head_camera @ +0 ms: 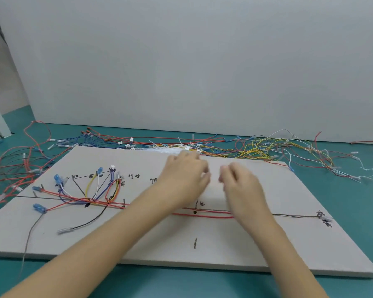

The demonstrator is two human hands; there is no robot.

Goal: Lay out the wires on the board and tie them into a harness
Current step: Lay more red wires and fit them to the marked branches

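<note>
Both curled hands, left hand (184,177) and right hand (241,186), hover blurred above the board (224,250); grip unclear.

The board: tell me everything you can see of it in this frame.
The board is a large, flat, pale grey slab, foam-like in look, lying on the teal table. Black lines, handwritten marks and small pins mark a route on it. Colored wires with blue connectors fan out at its left; red wires run along the middle line. Both forearms cross it, and the left hand and right hand are over its far half.

Laid wires (91,196) on board (224,250) left; loose wires (256,147) behind.
</note>
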